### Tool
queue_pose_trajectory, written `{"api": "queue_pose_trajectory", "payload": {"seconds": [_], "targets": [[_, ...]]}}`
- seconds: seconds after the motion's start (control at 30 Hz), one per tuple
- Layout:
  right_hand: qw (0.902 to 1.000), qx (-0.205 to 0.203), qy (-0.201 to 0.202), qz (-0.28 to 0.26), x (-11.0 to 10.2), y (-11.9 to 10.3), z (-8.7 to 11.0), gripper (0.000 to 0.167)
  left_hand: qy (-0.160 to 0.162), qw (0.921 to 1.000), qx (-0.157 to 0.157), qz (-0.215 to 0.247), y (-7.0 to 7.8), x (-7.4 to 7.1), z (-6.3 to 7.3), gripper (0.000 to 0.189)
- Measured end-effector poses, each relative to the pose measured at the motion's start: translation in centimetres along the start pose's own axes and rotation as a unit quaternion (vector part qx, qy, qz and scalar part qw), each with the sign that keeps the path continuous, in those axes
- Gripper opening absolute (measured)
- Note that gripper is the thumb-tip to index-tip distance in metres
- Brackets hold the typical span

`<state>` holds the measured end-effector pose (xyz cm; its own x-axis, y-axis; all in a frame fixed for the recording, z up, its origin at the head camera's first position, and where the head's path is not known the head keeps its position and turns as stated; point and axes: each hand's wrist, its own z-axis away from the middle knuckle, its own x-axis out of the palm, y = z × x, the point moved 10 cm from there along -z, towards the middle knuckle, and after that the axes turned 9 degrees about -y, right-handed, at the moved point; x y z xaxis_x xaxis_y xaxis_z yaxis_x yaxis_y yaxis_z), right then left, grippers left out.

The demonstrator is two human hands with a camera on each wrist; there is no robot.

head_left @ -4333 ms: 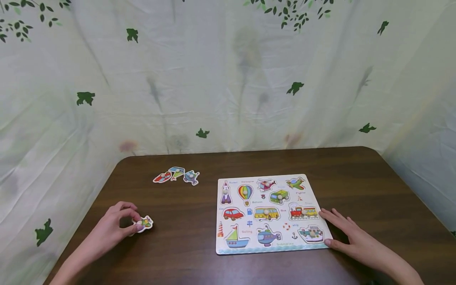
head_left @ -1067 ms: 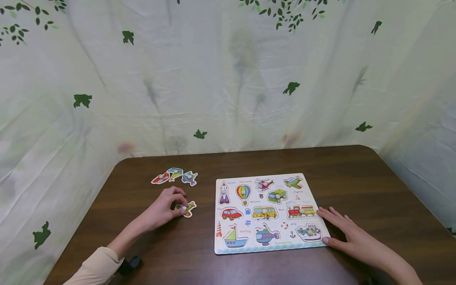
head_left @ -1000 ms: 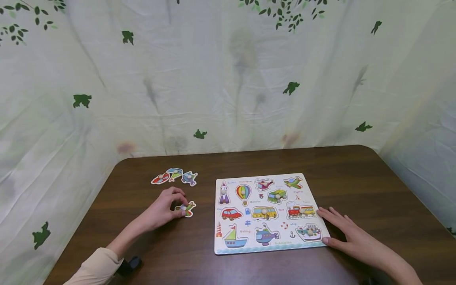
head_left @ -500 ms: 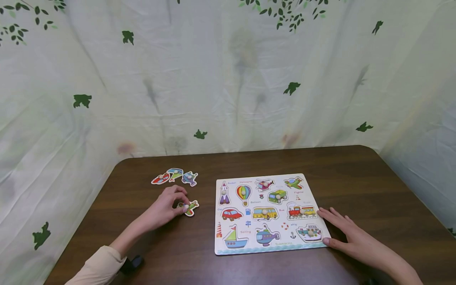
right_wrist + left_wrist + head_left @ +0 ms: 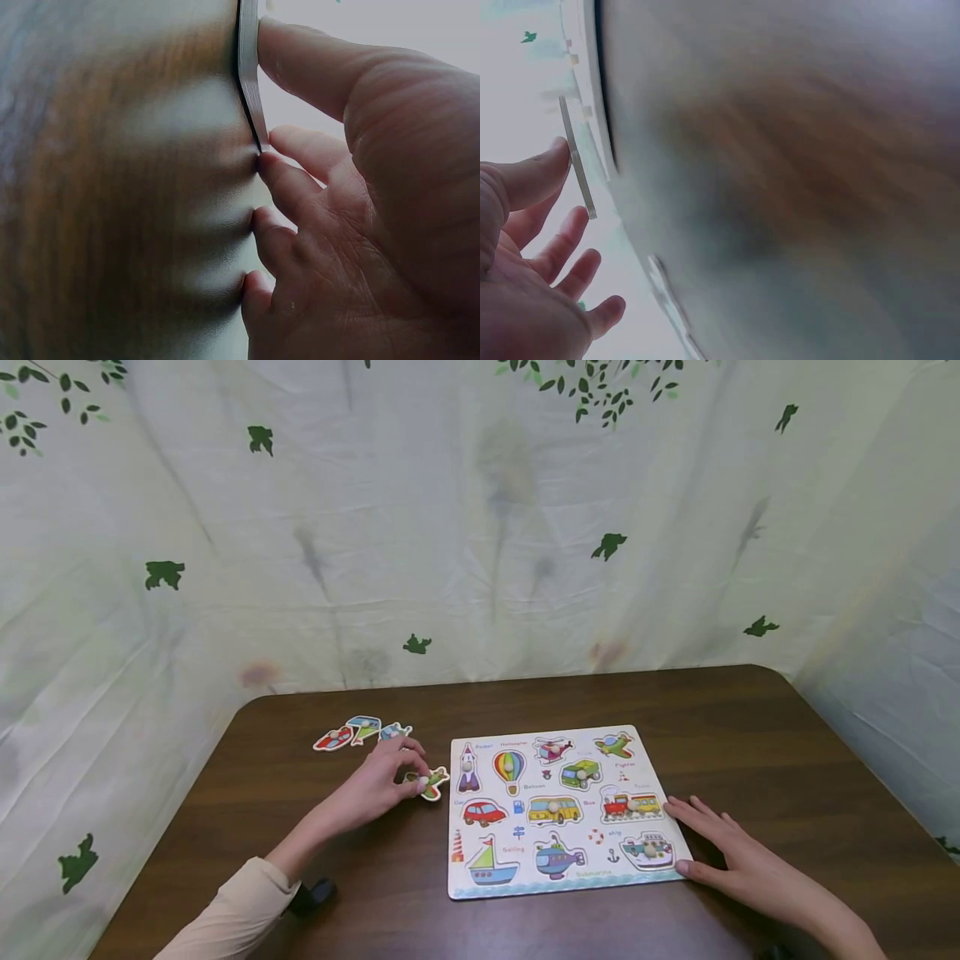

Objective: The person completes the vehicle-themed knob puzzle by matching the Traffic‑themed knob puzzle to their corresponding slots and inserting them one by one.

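Note:
My left hand [image 5: 382, 781] pinches a green and red airplane puzzle piece [image 5: 435, 783] by its knob, thumb against fingers. The piece overlaps the area just left of the white puzzle board [image 5: 570, 884]. In the left wrist view the same airplane piece [image 5: 580, 169] shows edge-on, raised off the table, and the other fingers are spread. My right hand [image 5: 738, 860] lies at the board's right edge with fingers extended, thumb at the near corner. The right wrist view shows its fingertips [image 5: 262, 217] on the table beside the board's edge [image 5: 249, 71].
Loose pieces lie at the back left of the brown table [image 5: 675, 702]: a red one [image 5: 333, 739], a blue and green one [image 5: 366, 725] and a blue one [image 5: 393, 732] partly behind my left hand. A pale curtain [image 5: 450, 527] with leaf prints hangs behind the table.
My left hand has carried the airplane piece rightward and away from me, from the table's left side to near the board, now partly covering the blue piece. The right hand keeps its place.

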<state>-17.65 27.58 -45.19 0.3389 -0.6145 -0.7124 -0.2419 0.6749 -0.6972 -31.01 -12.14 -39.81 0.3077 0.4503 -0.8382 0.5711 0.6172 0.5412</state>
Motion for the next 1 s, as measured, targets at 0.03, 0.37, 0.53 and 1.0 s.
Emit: {"api": "queue_pose_trajectory", "payload": {"seconds": [0.03, 0.37, 0.53, 1.0], "targets": [[1.0000, 0.001, 0.000, -0.002, 0.0, 0.0, 0.0, 0.070, 0.000, 1.0000, 0.001, 0.001, 0.3, 0.0, -0.3, 0.013], [1.0000, -0.006, 0.005, -0.001, 0.1, 0.0, 0.2, 0.069, -0.010, 0.9997, 0.022, 0.004, 3.0, 0.7, -3.6, 0.011], [1.0000, -0.003, 0.003, 0.005, 0.1, -0.2, 0.1, 0.069, -0.024, 0.9996, 0.005, 0.012, 3.6, 1.2, -5.0, 0.009], [0.9999, -0.005, 0.006, 0.015, -0.1, -0.2, 0.0, 0.070, -0.047, 0.9986, 0.012, 0.022, 6.0, 2.8, -9.8, 0.004]]}}
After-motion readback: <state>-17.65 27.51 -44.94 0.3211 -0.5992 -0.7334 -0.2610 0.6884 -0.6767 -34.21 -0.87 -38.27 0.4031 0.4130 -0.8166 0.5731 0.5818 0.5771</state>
